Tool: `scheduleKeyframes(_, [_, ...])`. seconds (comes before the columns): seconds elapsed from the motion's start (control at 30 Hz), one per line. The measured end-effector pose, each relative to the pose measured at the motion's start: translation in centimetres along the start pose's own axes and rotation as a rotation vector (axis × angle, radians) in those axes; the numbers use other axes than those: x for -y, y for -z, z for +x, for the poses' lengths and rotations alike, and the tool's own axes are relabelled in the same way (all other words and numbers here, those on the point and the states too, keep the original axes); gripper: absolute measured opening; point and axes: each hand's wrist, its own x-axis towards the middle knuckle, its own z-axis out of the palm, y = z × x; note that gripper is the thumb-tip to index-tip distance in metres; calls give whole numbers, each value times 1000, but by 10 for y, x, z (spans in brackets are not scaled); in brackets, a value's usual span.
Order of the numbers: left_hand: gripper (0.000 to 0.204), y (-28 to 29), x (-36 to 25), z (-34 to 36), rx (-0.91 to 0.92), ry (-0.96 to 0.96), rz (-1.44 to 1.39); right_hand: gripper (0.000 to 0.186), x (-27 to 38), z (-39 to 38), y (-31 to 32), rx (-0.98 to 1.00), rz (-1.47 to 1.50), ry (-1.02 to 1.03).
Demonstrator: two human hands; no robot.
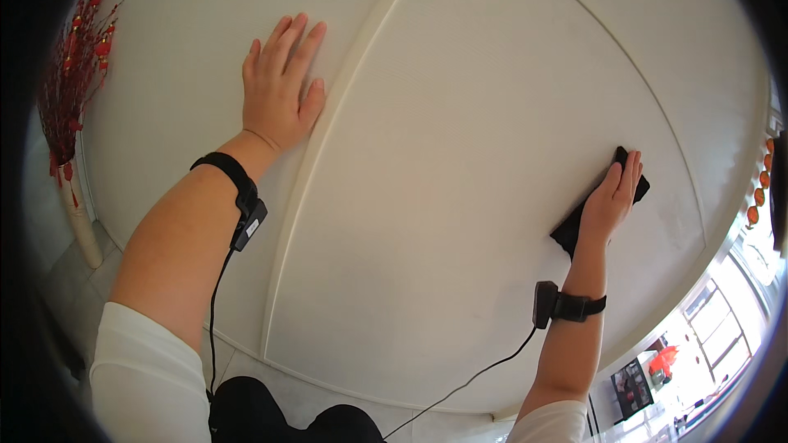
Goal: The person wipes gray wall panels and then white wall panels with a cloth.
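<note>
A large white panel (443, 197) with a raised white strip (328, 127) along its left side fills most of the view. My left hand (283, 86) lies flat on the white surface just left of that strip, fingers spread and holding nothing. At the right part of the panel, my right hand (609, 201) presses a black cloth (568, 231) against it. The cloth sticks out beyond the fingers and below the palm. Each wrist wears a black strap (220, 162) with a small box and a cable.
On the far left, dark red branches (74, 74) with small red lantern ornaments stand in a tall cream vase (80, 226). Pale floor tiles (238, 365) run below the panel. To the right are a bright window (718, 324) and a string of orange-red ornaments (759, 195).
</note>
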Motion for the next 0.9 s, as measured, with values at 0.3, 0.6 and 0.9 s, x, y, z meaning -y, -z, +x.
scheduleKeyframes(0.3, [66, 1, 2, 2, 19, 19, 34, 48, 139, 55, -74, -85, 128, 316])
scheduleKeyframes(0.6, [68, 0, 2, -2, 39, 19, 18, 40, 260, 15, -111, 108, 560, 622])
scheduleKeyframes(0.9, [68, 0, -1, 0, 35, 11, 29, 48, 208, -25, -55, 373, 325, 927])
